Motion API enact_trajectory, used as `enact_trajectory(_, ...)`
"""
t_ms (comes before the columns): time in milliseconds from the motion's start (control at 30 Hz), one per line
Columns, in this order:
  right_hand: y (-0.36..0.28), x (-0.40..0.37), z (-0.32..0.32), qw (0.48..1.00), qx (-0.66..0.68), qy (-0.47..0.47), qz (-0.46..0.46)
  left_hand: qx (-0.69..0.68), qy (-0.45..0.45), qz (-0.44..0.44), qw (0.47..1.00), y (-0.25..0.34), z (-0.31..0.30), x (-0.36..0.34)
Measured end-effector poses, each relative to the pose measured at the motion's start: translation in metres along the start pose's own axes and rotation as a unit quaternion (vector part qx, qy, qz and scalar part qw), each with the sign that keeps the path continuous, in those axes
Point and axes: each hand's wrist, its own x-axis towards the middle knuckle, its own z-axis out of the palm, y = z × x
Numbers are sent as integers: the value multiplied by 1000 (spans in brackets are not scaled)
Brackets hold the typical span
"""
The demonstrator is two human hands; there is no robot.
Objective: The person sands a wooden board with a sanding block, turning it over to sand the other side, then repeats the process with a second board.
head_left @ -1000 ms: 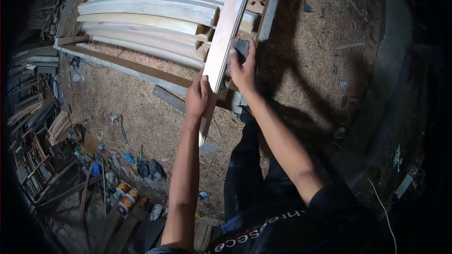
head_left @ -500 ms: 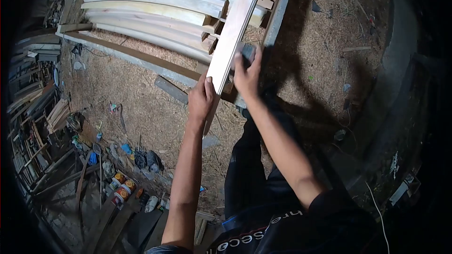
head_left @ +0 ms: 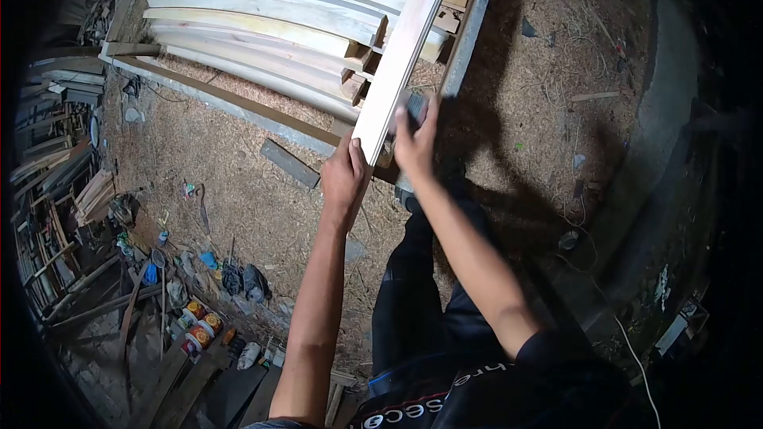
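While both hands (head_left: pixel 380 152) grip it, the long board (head_left: pixel 397 59) looks pale and smooth.

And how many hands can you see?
2: the left hand grips the pale board; the right hand, beside the board's edge, holds a dark block.
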Motion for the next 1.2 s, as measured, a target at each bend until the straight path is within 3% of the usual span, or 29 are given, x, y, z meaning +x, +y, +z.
enact_trajectory(100,-10,53,-6,997,54,-18,43,2,-17,-12,1000,-3,0,1)
enact_trajectory(200,-20,44,-13,997,27,-57,42,2,-6,-8,1000,-1,1,1)
enact_trajectory(300,3,-7,-5,999,-10,-42,3,-4,3,-9,1000,0,1,-1)
enact_trajectory(433,-10,-63,-4,996,29,-65,48,-17,15,0,1000,4,0,-2)
enact_trajectory(567,1,-11,2,999,43,-23,4,7,54,55,997,-15,14,0)
enact_trajectory(600,2,11,2,996,88,-27,8,5,40,34,999,-16,14,0)
enact_trajectory(700,-6,64,-8,998,52,-32,11,44,11,20,999,-17,13,1)
enact_trajectory(767,-14,64,-12,996,63,-47,27,32,40,41,998,-21,17,-1)
enact_trajectory(833,-4,39,-6,999,-35,-28,10,27,89,72,993,-16,20,0)
enact_trajectory(867,17,22,0,994,67,-67,51,25,93,75,993,-18,20,0)
enact_trajectory(967,4,-20,1,999,16,-13,-43,21,65,62,996,-20,19,3)
enact_trajectory(1033,-4,-15,-2,998,51,-36,15,30,59,54,996,-16,17,2)
enact_trajectory(1133,5,17,2,998,54,2,-36,37,56,46,997,-17,18,0)
enact_trajectory(1200,9,57,7,994,110,-4,2,39,61,41,997,-20,21,0)
